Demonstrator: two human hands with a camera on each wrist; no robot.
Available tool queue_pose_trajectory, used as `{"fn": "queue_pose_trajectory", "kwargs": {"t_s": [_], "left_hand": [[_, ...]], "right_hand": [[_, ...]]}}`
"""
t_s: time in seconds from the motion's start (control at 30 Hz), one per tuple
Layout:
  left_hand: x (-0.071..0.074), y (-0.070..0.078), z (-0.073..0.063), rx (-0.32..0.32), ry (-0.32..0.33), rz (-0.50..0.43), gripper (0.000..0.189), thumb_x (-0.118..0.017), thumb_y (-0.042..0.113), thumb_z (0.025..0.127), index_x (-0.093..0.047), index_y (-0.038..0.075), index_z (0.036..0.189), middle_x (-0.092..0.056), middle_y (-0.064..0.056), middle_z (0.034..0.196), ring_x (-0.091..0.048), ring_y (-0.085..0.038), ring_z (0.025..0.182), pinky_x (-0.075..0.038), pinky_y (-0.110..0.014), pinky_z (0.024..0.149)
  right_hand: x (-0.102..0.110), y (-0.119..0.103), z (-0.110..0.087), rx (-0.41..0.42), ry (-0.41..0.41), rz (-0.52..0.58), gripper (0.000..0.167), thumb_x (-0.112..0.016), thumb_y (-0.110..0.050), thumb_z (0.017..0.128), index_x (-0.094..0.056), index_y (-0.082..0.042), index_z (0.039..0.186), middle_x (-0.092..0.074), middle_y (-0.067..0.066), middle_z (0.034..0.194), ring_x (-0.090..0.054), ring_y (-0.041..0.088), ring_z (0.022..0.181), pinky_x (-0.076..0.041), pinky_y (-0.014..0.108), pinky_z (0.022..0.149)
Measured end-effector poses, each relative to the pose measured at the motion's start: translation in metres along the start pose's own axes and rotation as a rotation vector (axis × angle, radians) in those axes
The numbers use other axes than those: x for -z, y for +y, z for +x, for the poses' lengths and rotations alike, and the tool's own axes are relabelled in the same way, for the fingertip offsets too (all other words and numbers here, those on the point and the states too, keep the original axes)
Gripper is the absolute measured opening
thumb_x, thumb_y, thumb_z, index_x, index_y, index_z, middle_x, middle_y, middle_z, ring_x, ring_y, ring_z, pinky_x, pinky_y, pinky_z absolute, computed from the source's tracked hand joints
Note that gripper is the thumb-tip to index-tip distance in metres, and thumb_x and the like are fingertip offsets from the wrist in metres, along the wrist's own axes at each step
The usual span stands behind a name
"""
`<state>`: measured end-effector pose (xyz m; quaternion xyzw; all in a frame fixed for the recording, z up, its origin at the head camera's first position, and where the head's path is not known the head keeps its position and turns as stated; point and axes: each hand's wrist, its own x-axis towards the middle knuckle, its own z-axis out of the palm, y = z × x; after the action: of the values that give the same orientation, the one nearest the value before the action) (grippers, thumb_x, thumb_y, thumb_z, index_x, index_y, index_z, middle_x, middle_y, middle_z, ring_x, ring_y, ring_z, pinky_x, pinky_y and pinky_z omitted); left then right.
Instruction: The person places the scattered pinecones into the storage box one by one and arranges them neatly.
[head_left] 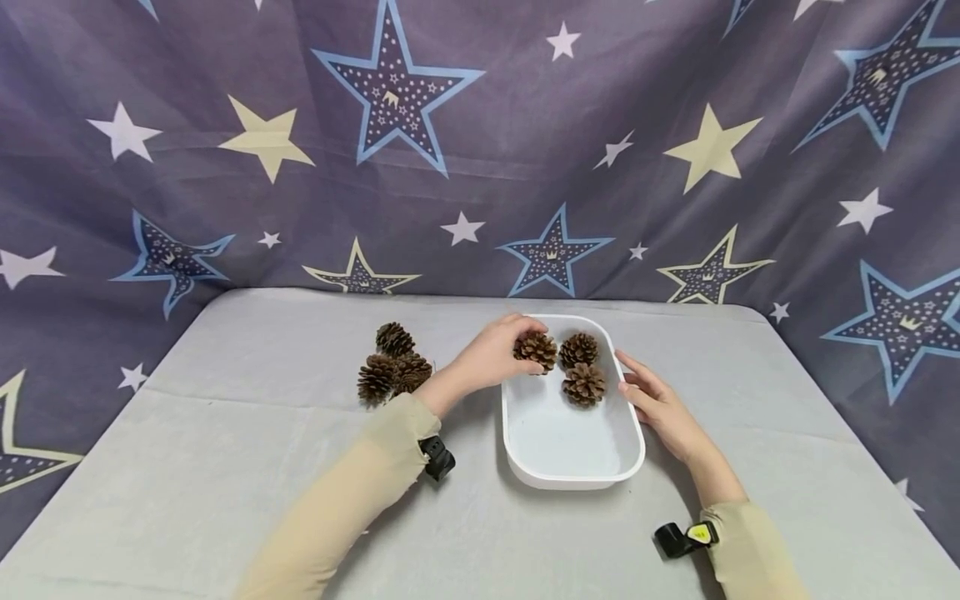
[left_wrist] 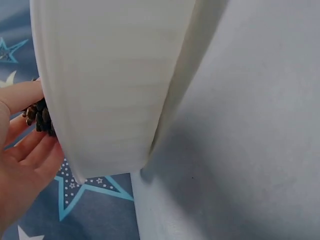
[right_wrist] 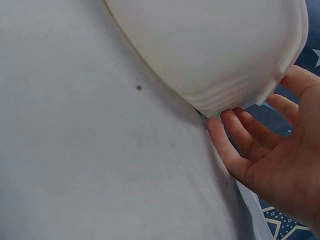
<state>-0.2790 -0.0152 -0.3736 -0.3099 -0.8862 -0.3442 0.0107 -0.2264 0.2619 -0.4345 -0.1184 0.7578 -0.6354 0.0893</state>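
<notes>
My left hand (head_left: 495, 354) grips a pine cone (head_left: 536, 352) between thumb and fingers, at the far left side of a white plastic box (head_left: 573, 482). In the left wrist view the pine cone (left_wrist: 41, 116) shows just past the rim, partly hidden by the box wall. Two more pine cones lie inside, one brown cone (head_left: 579, 350) near the far end and another (head_left: 584, 385) just in front of it. With loosely extended fingers, my right hand (head_left: 663, 410) touches the right outer wall of the box, fingertips at its side in the right wrist view.
Left of the box, a small cluster of pine cones (head_left: 377, 379) lies on the grey cloth-covered table (head_left: 225, 467), partly behind my left forearm. A star-patterned curtain (head_left: 495, 133) hangs behind the table's far edge and round its sides.
</notes>
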Motion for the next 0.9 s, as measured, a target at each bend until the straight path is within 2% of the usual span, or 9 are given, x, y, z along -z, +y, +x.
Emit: {"fn": "queue_pose_trajectory", "kwargs": {"t_s": [0.3, 0.57, 0.9], "left_hand": [[-0.007, -0.001, 0.004, 0.008, -0.089, 0.071, 0.059, -0.075, 0.025, 0.072, -0.052, 0.009, 0.124, -0.052, -0.006, 0.129, -0.045, -0.022, 0.121, -0.033, -0.037, 0.105], [-0.01, 0.001, 0.004, 0.012, -0.129, 0.104, 0.057, -0.076, 0.023, 0.072, -0.053, 0.01, 0.123, -0.053, -0.006, 0.126, -0.047, -0.021, 0.118, -0.034, -0.034, 0.105], [-0.015, 0.002, 0.005, -0.01, -0.165, 0.159, 0.057, -0.075, 0.019, 0.073, -0.052, 0.009, 0.124, -0.055, -0.006, 0.125, -0.049, -0.02, 0.117, -0.034, -0.033, 0.104]], "right_hand": [[0.001, 0.001, 0.0, -0.004, 0.007, -0.01, 0.055, -0.045, -0.021, 0.096, -0.022, -0.011, 0.144, -0.041, 0.013, 0.12, -0.057, 0.007, 0.096, -0.053, 0.025, 0.075], [-0.001, -0.001, 0.002, -0.009, 0.003, 0.001, 0.055, -0.044, -0.02, 0.096, -0.02, -0.01, 0.145, -0.035, 0.027, 0.128, -0.056, 0.007, 0.096, -0.052, 0.024, 0.077], [-0.001, -0.002, 0.0, -0.012, 0.002, -0.003, 0.055, -0.044, -0.019, 0.096, -0.02, -0.01, 0.145, -0.035, 0.028, 0.127, -0.056, 0.006, 0.096, -0.053, 0.025, 0.076]]}}
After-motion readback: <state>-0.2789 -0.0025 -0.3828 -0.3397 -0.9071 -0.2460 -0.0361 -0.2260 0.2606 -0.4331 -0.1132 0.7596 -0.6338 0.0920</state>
